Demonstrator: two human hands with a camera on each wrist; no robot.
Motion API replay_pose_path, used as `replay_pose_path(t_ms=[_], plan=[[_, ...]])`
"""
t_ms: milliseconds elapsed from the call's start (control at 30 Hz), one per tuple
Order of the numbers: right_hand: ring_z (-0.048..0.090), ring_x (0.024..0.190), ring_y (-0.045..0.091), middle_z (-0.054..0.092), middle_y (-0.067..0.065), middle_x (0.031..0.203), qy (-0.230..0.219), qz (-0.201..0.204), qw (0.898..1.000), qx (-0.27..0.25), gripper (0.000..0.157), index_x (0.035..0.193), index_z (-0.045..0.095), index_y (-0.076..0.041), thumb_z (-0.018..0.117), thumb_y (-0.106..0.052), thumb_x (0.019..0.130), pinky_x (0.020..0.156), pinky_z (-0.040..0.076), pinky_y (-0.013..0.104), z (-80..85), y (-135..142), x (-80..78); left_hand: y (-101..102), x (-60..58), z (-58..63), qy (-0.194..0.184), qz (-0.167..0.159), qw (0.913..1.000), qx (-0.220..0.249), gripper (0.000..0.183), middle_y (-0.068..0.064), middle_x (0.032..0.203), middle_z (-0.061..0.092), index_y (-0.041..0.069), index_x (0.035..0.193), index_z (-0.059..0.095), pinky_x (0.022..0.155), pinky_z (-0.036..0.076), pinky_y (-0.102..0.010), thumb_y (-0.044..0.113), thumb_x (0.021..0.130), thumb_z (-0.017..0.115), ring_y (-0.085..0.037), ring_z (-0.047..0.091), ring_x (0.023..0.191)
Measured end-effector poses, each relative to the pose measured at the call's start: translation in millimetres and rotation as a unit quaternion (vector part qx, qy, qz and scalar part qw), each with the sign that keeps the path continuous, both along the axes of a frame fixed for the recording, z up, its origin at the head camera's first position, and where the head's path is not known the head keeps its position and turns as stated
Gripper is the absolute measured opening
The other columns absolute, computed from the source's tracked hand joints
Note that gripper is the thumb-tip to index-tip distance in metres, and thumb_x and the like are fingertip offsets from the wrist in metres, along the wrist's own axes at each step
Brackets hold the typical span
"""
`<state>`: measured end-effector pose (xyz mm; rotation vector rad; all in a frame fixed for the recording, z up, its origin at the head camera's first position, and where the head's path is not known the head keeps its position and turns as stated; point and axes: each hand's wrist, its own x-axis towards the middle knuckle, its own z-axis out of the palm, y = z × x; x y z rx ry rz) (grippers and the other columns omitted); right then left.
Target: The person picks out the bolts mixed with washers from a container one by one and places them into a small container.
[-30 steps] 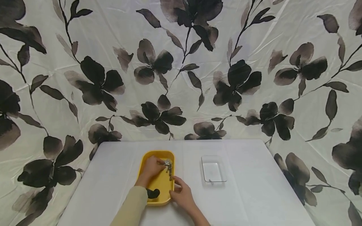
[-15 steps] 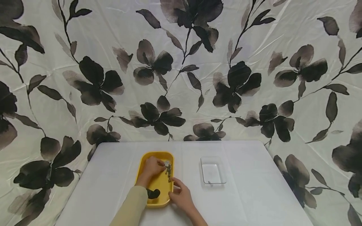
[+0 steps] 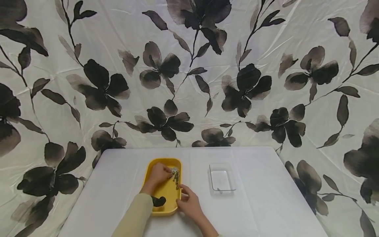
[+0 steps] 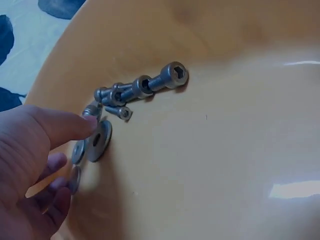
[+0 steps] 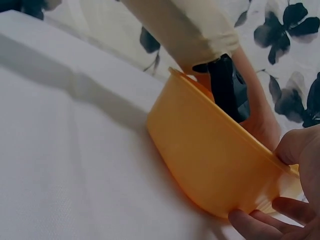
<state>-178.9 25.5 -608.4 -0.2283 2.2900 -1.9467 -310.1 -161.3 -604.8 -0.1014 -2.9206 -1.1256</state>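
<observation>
A yellow tray (image 3: 164,212) stands on the table, its right wall gripped by my right hand (image 3: 189,202). In the right wrist view that hand's thumb (image 5: 292,145) lies at the rim and the fingers are against the outer wall. My left hand (image 3: 158,174) reaches inside the tray. Its thumb touches a small pile of metal hardware by the wall: a large washer (image 4: 99,141), smaller washers (image 4: 78,152) and several socket-head screws (image 4: 174,75) in a line. The other fingers (image 4: 60,202) are loosely bent beside the washers; no clear pinch shows.
To the right of the tray stands a clear rectangular container (image 3: 222,177), with a small piece (image 3: 219,190) at its front edge. A white cloth covers the table (image 3: 260,197). A floral curtain (image 3: 189,75) hangs behind. A black band (image 5: 227,87) is on the left wrist.
Both hands stay nearly still, the left at the hardware and the right at the tray wall. The head view shifts only slightly.
</observation>
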Motion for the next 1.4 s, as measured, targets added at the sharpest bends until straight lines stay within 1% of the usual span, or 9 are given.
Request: replay_pose_path(t_ms=[167, 367, 533, 633, 767, 900, 1067, 1267, 1400], plan=[[0.064, 0.098, 0.026, 0.055, 0.023, 0.127, 0.001, 0.001, 1.000, 0.009, 0.058, 0.139, 0.051, -0.009, 0.070, -0.009, 0.084, 0.070, 0.055, 0.029, -1.0, 2.9, -2.1, 3.8, 1.1, 8.3, -0.014, -0.016, 0.9997, 0.014, 0.010, 0.002, 0.076, 0.066, 0.012, 0.072, 0.077, 0.061, 0.048, -0.030, 0.017, 0.074, 0.085, -0.015, 0.056, 0.067], [0.064, 0.096, 0.023, 0.056, 0.023, 0.126, 0.013, 0.005, 1.000, 0.011, 0.057, 0.139, 0.051, -0.008, 0.069, -0.009, 0.085, 0.070, 0.055, 0.029, 0.0, 2.7, -1.7, 2.6, 5.1, 20.1, -0.013, -0.004, 0.9999, 0.009, 0.008, -0.004, 0.096, 0.065, 0.013, 0.076, 0.077, 0.085, 0.049, -0.041, 0.017, 0.074, 0.083, -0.023, 0.059, 0.091], [0.064, 0.093, 0.019, 0.055, 0.021, 0.128, 0.011, 0.011, 1.000, 0.016, 0.058, 0.140, 0.050, -0.007, 0.070, -0.010, 0.085, 0.067, 0.055, 0.027, 1.7, 1.4, -1.6, -1.0, 10.5, 28.9, 0.012, -0.006, 0.9999, -0.001, 0.007, -0.008, 0.108, 0.066, 0.014, 0.077, 0.077, 0.094, 0.046, -0.045, 0.020, 0.077, 0.081, -0.028, 0.059, 0.105], [0.064, 0.096, 0.023, 0.052, 0.020, 0.134, 0.018, 0.016, 0.999, 0.021, 0.057, 0.140, 0.049, -0.006, 0.069, -0.010, 0.086, 0.066, 0.055, 0.028, 5.4, 3.9, -1.7, -2.2, 15.0, 35.0, 0.040, -0.012, 0.9991, 0.010, 0.008, -0.009, 0.109, 0.067, 0.014, 0.076, 0.077, 0.095, 0.045, -0.047, 0.020, 0.078, 0.081, -0.030, 0.059, 0.107], [0.062, 0.105, 0.030, 0.051, 0.015, 0.137, 0.047, 0.014, 0.997, 0.058, 0.051, 0.138, 0.051, -0.008, 0.067, -0.013, 0.089, 0.073, 0.055, 0.031, 13.1, 13.3, -4.0, -3.8, 19.0, 40.6, 0.069, -0.010, 0.9971, 0.030, 0.009, -0.009, 0.110, 0.067, 0.013, 0.077, 0.077, 0.098, 0.043, -0.047, 0.020, 0.077, 0.082, -0.031, 0.058, 0.109], [0.061, 0.107, 0.033, 0.053, 0.013, 0.135, 0.088, 0.013, 0.991, 0.099, 0.046, 0.135, 0.053, -0.009, 0.065, -0.015, 0.091, 0.077, 0.054, 0.034, 23.7, 29.1, -9.2, -5.0, 22.9, 48.4, 0.086, -0.014, 0.9953, 0.043, 0.010, -0.009, 0.110, 0.067, 0.011, 0.080, 0.078, 0.098, 0.041, -0.050, 0.020, 0.077, 0.082, -0.032, 0.056, 0.111], [0.061, 0.108, 0.031, 0.055, 0.010, 0.131, 0.142, 0.006, 0.979, 0.143, 0.040, 0.132, 0.056, -0.008, 0.063, -0.014, 0.093, 0.081, 0.054, 0.036, 39.2, 52.3, -18.2, -1.0, 29.6, 64.4, 0.095, -0.014, 0.9913, 0.090, 0.011, -0.009, 0.113, 0.065, 0.009, 0.083, 0.077, 0.096, 0.044, -0.050, 0.019, 0.078, 0.081, -0.032, 0.053, 0.114], [0.059, 0.112, 0.034, 0.059, 0.010, 0.126, 0.203, -0.027, 0.964, 0.172, 0.035, 0.125, 0.060, -0.006, 0.065, -0.007, 0.091, 0.088, 0.049, 0.049, 54.4, 88.0, -24.5, 5.9, 35.6, 77.1, 0.107, -0.020, 0.9859, 0.127, 0.011, -0.006, 0.112, 0.065, 0.008, 0.085, 0.077, 0.095, 0.045, -0.048, 0.016, 0.079, 0.081, -0.027, 0.054, 0.114], [0.055, 0.119, 0.031, 0.061, 0.009, 0.125, 0.205, -0.064, 0.956, 0.199, 0.036, 0.124, 0.061, -0.007, 0.068, -0.006, 0.089, 0.095, 0.045, 0.049, 56.2, 116.1, -25.0, 14.8, 40.8, 81.0, 0.108, -0.020, 0.9848, 0.135, 0.011, -0.002, 0.110, 0.066, 0.010, 0.086, 0.077, 0.095, 0.045, -0.047, 0.019, 0.080, 0.080, -0.024, 0.055, 0.112]])
